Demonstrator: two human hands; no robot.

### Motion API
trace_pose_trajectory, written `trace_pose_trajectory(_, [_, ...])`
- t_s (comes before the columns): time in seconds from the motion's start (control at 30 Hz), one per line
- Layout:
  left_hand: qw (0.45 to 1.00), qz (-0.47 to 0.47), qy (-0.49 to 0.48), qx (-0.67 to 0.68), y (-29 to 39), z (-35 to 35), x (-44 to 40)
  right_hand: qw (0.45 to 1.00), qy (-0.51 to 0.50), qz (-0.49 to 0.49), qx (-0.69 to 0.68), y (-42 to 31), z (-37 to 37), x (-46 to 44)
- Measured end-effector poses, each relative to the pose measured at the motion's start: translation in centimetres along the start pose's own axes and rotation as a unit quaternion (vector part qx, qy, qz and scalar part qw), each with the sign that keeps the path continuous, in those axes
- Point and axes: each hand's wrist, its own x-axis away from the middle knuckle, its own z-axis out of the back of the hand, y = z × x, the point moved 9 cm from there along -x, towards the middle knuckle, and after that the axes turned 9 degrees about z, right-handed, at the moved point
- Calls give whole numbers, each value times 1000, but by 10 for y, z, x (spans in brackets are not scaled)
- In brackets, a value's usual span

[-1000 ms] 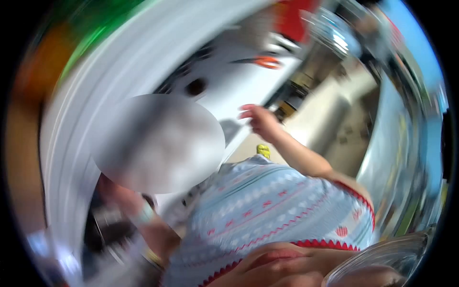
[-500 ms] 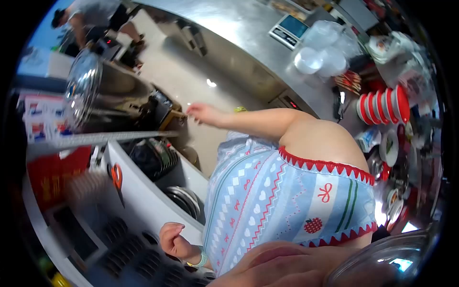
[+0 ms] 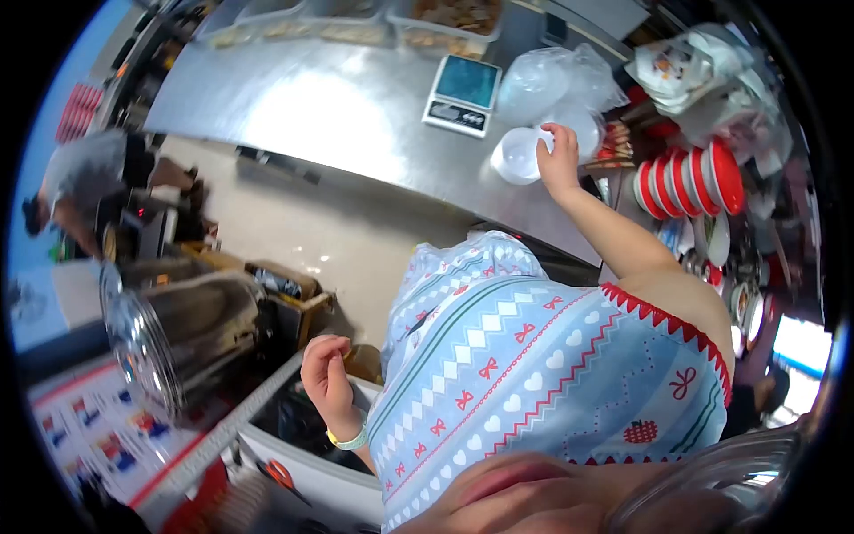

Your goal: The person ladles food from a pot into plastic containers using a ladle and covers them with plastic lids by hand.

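My right hand (image 3: 559, 162) reaches over the steel counter to a clear round plastic bowl (image 3: 519, 157). Its fingers are apart and overlap the bowl's right rim; whether they grip it I cannot make out. Behind the bowl lies a clear plastic bag (image 3: 544, 82) with more round containers. A digital kitchen scale (image 3: 463, 93) is just left of the bag. My left hand (image 3: 327, 381), a band at its wrist, hangs in front of my patterned apron (image 3: 498, 356), above an open drawer. Its fingers are curled in, with nothing visible in them.
Food tubs (image 3: 449, 22) line the counter's far edge. Red-and-white stacked bowls (image 3: 689, 182) stand at the right. A large metal pot (image 3: 191, 334) is at left, near a drawer holding orange-handled scissors (image 3: 283, 476). A co-worker (image 3: 84, 178) bends over beyond it.
My view has turned toward the counter. My right hand has moved from over the floor gap to the plastic bowl. My left hand stays curled near my body.
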Motion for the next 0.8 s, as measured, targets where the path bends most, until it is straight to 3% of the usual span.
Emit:
trace_pose_trajectory(0.03, [1000,8,-15,2,-6,-18,-20,998,-3,32,53,10,17,-10])
trace_pose_trajectory(0.13, [995,53,-82,-10,-13,-48,-61,984,42,-14,175,50,41,-24])
trace_pose_trajectory(0.2, [990,55,-130,-18,-14,-64,-85,985,-6,9,172,72,39,-35])
trace_pose_trajectory(0.27, [984,65,-163,-5,-11,-76,-105,980,-86,-90,155,98,30,-27])
trace_pose_trajectory(0.43, [976,70,-207,19,-4,-109,-144,966,-53,-197,158,150,46,-12])
trace_pose_trajectory(0.5, [973,60,-224,13,-1,-120,-150,957,-108,-267,-4,173,30,-3])
trace_pose_trajectory(0.53, [972,59,-228,10,-3,-120,-153,957,-105,-272,-5,179,31,-3])
trace_pose_trajectory(0.63, [967,62,-245,13,-2,-125,-160,912,-86,-358,-180,209,12,7])
trace_pose_trajectory(0.73, [952,163,-259,21,-13,-152,-174,888,-110,-398,-204,225,2,10])
trace_pose_trajectory(0.8, [923,105,-369,-42,-14,-202,-182,896,-121,-400,-150,221,7,7])
